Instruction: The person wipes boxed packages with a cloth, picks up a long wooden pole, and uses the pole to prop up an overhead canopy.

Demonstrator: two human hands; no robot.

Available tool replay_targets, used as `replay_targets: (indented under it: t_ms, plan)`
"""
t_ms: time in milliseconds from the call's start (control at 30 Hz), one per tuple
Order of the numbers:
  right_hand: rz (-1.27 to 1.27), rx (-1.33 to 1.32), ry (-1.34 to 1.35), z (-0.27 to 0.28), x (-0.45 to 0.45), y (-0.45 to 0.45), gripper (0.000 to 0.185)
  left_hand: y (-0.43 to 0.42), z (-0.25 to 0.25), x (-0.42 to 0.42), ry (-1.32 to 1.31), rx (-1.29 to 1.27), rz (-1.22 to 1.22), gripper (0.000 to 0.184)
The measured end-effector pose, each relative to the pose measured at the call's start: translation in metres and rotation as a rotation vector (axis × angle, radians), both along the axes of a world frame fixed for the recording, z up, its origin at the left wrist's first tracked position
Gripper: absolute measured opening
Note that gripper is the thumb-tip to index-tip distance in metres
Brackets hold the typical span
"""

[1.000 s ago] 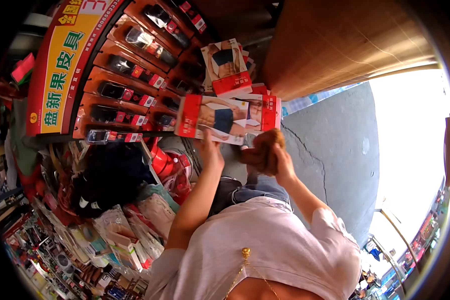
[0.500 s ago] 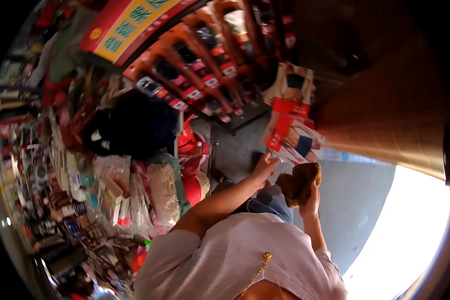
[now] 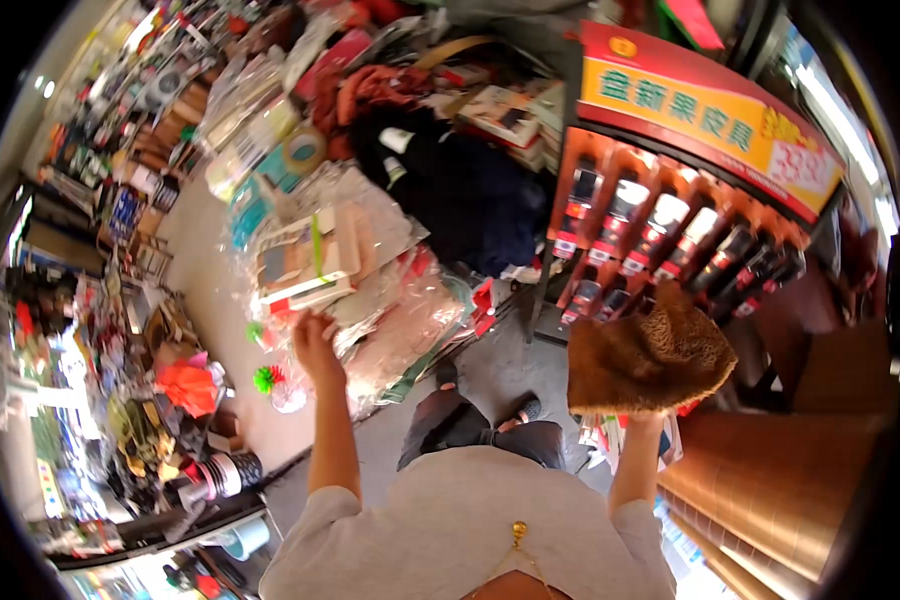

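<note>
A: Right grip [image 3: 646, 422]?

B: Closed on the brown cloth [image 3: 650, 360], judging by how it was carried, upright above the wrist. The cloth hid the fingers, so their placement could not be read.

A: Left grip [image 3: 317, 345]?

B: Fingers loosely bent, nothing seen in them. The banded box [image 3: 295, 262] lay just beyond the fingertips; contact could not be told. Clear-wrapped packages [image 3: 410, 330] lay beside this grip, on its inner side.

A: What else was obscured?

B: Printed packets [image 3: 598, 440] showed only in part around the right wrist, below the cloth; number not readable. Beyond that grip, the cloth overlapped the lower part of the belt rack [image 3: 660, 225].

A: Edges, open room?

B: Gray floor [image 3: 500, 350] lay between the two grips, interrupted by the person's legs [image 3: 435, 425]. Right of the right grip, a brown panel [image 3: 770, 490] bounded the space, its far end cut off. Left of the left grip ran a pale strip [image 3: 215, 310], partly bare; counter or floor, could not tell. Small goods [image 3: 125, 215] past it were blurred.
</note>
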State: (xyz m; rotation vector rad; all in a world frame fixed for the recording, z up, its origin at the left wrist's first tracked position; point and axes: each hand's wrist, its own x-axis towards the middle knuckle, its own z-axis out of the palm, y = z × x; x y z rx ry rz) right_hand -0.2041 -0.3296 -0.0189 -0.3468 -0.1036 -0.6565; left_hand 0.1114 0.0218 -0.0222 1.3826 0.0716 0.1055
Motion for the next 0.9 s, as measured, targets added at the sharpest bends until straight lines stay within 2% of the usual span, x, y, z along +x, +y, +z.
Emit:
replay_targets:
  t_ms: [100, 167, 200, 300, 367, 400, 467, 500, 767, 867, 900]
  plan:
    - [0.22, 0.103, -0.116, -0.05, 0.062, 0.0, 0.061, 0.05, 0.019, 0.044, -0.068, -0.014, 0.148, 0.037]
    - [0.287, 0.11, -0.097, -0.053, 0.084, 0.001, 0.061, 0.08, 0.016, 0.072, -0.051, 0.033, 0.209, 0.039]
    - [0.284, 0.073, -0.041, -0.036, 0.088, -0.002, 0.061, 0.092, 0.013, 0.085, -0.046, 0.067, 0.227, 0.041]
    - [0.277, -0.041, 0.101, 0.022, 0.093, -0.021, 0.061, 0.111, 0.011, 0.115, 0.073, 0.035, 0.072, 0.046]
    - [0.295, -0.091, 0.16, 0.042, 0.101, -0.033, 0.061, 0.127, -0.002, 0.138, 0.187, 0.034, -0.055, 0.047]
    - [0.312, -0.112, 0.179, 0.044, 0.109, -0.034, 0.061, 0.128, 0.003, 0.143, 0.18, 0.024, -0.043, 0.047]
    - [0.352, -0.126, 0.219, 0.041, 0.126, -0.023, 0.06, 0.129, 0.01, 0.149, 0.317, 0.168, -0.129, 0.044]
    - [0.286, -0.127, 0.229, 0.04, 0.136, -0.009, 0.062, 0.126, 0.015, 0.151, 0.354, 0.27, -0.125, 0.043]
    - [0.225, -0.241, 0.272, 0.027, 0.162, 0.042, 0.064, 0.132, 0.036, 0.165, 0.497, 0.287, -0.277, 0.042]
    - [0.216, -0.262, 0.272, 0.023, 0.171, 0.053, 0.065, 0.121, 0.047, 0.16, 0.514, 0.238, -0.31, 0.049]
    - [0.219, -0.26, 0.273, 0.019, 0.174, 0.056, 0.065, 0.118, 0.045, 0.162, 0.521, 0.331, -0.317, 0.051]
